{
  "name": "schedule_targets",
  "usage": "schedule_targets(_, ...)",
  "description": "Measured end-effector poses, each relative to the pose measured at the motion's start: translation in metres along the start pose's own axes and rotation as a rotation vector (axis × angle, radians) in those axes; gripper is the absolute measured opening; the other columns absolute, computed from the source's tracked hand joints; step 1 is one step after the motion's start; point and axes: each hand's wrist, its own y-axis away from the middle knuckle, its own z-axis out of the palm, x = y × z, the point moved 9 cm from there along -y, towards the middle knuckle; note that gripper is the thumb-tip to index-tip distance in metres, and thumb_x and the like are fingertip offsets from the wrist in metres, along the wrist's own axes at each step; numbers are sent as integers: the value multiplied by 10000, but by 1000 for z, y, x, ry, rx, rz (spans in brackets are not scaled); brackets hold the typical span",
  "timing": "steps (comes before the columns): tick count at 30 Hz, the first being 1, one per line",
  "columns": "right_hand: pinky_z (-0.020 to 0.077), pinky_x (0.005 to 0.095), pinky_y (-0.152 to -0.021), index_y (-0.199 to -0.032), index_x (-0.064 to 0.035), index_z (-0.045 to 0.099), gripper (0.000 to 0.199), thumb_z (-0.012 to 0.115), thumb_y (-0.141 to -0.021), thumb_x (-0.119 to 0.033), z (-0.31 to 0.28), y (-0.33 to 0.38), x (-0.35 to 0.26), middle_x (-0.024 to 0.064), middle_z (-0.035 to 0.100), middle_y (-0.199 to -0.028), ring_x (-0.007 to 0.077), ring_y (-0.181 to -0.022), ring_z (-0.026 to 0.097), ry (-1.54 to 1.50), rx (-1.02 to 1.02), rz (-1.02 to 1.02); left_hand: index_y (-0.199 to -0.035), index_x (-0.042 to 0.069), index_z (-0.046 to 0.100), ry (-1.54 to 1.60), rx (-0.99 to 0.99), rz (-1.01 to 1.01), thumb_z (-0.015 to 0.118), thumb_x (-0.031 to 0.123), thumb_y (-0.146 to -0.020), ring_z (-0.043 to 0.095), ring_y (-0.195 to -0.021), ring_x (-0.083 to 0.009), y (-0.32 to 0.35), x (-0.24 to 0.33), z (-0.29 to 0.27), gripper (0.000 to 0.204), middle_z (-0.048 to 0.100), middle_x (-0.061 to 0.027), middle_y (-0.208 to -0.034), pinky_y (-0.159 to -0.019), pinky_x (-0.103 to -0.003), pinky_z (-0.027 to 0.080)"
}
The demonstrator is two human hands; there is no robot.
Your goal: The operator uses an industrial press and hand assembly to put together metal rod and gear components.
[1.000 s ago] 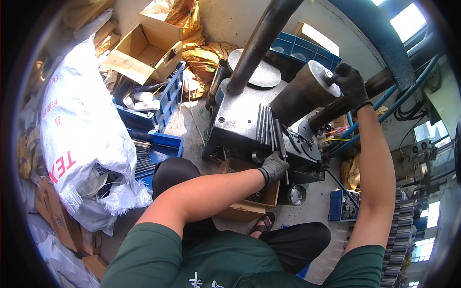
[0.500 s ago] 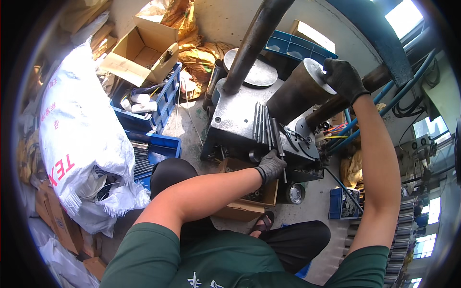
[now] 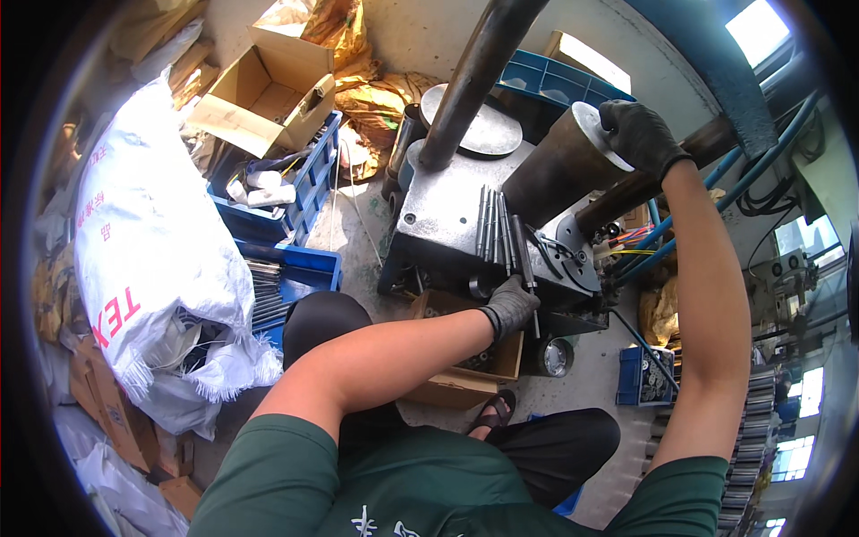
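My left hand (image 3: pixel 510 307), in a dark grey glove, is closed around the lower part of a slim metal rod (image 3: pixel 522 252) at the front edge of a machine block. Several similar steel rods (image 3: pixel 491 224) lie side by side on the block's metal top (image 3: pixel 436 201), just left of it. At the upper right, my right hand (image 3: pixel 639 134), also gloved, has its fingers curled at the pale flat top of a thick dark cylinder (image 3: pixel 555 170). Whatever those fingers grip is hidden.
A thick steel column (image 3: pixel 474 85) rises behind the block. Below its front edge sits a cardboard box (image 3: pixel 456 387) of small metal parts. Blue crates (image 3: pixel 309 273) and a white woven sack (image 3: pixel 161 242) stand left. Blue hoses (image 3: pixel 761 170) run along the right.
The whole view has shifted slightly. Both hands keep their places, the left on the rod and the right at the cylinder's top.
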Motion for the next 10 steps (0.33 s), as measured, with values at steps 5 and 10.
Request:
schedule_targets(5, 550, 407, -857, -933, -20, 665, 155, 725, -873, -150, 3, 7, 19, 198, 725, -928, 335, -875, 699, -346, 105, 46, -1272, 27, 573, -9, -11, 8, 697, 104, -863, 710, -892, -298, 1, 1, 0, 435, 684, -179, -1039, -763, -406, 615)
schedule_targets(10, 548, 412, -829, -897, -49, 674, 185, 755, -889, -215, 40, 9, 62, 114, 758, -904, 284, -813, 683, -847, 110, 154, -1308, 32, 562, -6, -22, -9, 701, 106, -863, 706, -894, -295, 7, 7, 0, 472, 682, -175, -1044, -764, -408, 612)
